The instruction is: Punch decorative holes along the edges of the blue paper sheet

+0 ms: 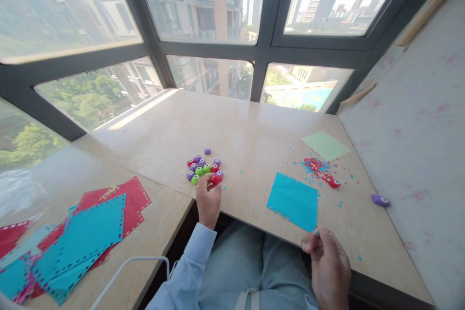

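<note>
My left hand (209,203) is closed at the near edge of a cluster of small craft punches (206,168) in purple, green and red. Its fingertips pinch a red craft punch (217,179). My right hand (330,261) is closed at the table's front edge, thumb against forefinger. A tiny blue speck shows between those fingertips; what it is I cannot make out. Just beyond that hand lies a blue paper sheet (293,201) with punched holes along its edges, its near corner close to the fingers.
Red and blue confetti (317,168) is heaped at the right, beside a red punch (333,183) and a pale green sheet (326,146). A purple punch (380,200) lies by the wall. Punched red and blue sheets (95,227) overlap at the left, near a white cable (132,259).
</note>
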A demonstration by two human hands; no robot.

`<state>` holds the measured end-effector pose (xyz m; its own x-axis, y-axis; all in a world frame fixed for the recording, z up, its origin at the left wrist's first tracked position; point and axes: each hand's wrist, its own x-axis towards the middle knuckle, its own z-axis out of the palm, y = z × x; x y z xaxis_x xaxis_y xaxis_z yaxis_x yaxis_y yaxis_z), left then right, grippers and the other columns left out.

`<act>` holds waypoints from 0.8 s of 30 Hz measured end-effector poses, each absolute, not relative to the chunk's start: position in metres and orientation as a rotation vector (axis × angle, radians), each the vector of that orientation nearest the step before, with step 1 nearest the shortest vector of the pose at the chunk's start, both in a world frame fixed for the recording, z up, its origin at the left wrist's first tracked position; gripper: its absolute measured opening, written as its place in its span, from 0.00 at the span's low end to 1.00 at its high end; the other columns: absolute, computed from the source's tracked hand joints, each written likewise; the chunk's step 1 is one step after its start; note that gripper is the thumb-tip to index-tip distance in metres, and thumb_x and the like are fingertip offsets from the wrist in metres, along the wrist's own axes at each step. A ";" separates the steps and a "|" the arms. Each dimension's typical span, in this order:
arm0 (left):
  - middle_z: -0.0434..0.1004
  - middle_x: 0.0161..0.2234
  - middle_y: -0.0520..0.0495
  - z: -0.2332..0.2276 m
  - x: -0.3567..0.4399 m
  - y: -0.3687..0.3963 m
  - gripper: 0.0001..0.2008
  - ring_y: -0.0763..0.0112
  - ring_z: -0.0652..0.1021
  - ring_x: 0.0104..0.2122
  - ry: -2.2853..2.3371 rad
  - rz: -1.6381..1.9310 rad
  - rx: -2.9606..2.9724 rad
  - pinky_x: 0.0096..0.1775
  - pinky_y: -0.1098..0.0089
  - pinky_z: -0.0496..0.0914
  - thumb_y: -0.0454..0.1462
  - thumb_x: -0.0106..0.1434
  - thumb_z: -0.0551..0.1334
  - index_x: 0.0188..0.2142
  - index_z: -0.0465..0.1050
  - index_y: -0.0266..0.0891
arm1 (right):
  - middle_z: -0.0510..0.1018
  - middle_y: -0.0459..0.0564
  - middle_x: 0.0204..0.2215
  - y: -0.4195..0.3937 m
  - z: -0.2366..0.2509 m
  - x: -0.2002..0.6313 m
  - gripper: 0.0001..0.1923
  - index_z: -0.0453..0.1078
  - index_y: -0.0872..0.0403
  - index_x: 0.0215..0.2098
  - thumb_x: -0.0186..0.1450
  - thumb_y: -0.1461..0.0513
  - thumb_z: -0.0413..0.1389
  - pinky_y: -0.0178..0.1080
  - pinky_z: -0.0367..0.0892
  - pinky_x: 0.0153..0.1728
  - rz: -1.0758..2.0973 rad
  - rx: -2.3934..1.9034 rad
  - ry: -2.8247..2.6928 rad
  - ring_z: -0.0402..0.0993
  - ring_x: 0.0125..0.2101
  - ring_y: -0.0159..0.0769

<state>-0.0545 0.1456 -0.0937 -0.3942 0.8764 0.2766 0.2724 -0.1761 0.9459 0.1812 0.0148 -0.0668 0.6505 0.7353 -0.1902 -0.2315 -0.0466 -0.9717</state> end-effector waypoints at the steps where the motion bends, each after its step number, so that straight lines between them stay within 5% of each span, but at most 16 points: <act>1: 0.74 0.45 0.40 -0.098 -0.059 0.147 0.12 0.62 0.77 0.43 1.653 1.613 1.438 0.44 0.59 0.75 0.37 0.59 0.64 0.43 0.72 0.37 | 0.66 0.42 0.15 0.015 -0.067 0.183 0.23 0.62 0.52 0.19 0.63 0.47 0.58 0.36 0.64 0.27 0.828 -1.416 -0.478 0.64 0.21 0.31; 12: 0.76 0.42 0.38 -0.122 -0.066 0.141 0.09 0.58 0.75 0.45 1.923 1.558 1.948 0.49 0.53 0.71 0.31 0.65 0.56 0.42 0.73 0.38 | 0.81 0.50 0.26 0.044 -0.062 0.182 0.22 0.73 0.54 0.31 0.49 0.48 0.70 0.38 0.72 0.27 1.080 -1.348 -0.332 0.75 0.26 0.37; 21: 0.73 0.40 0.40 -0.121 -0.072 0.142 0.11 0.58 0.74 0.46 1.916 1.506 2.011 0.49 0.53 0.70 0.25 0.60 0.53 0.34 0.68 0.40 | 0.83 0.54 0.25 0.090 -0.052 0.156 0.19 0.75 0.56 0.30 0.53 0.49 0.68 0.37 0.71 0.27 1.544 -1.346 -0.852 0.76 0.23 0.35; 24: 0.72 0.41 0.39 -0.121 -0.073 0.139 0.10 0.58 0.73 0.46 1.896 1.511 2.050 0.48 0.54 0.71 0.25 0.61 0.54 0.36 0.69 0.39 | 0.84 0.55 0.30 0.110 -0.052 0.158 0.18 0.76 0.56 0.33 0.51 0.53 0.70 0.38 0.72 0.32 1.576 -1.286 -0.987 0.80 0.30 0.39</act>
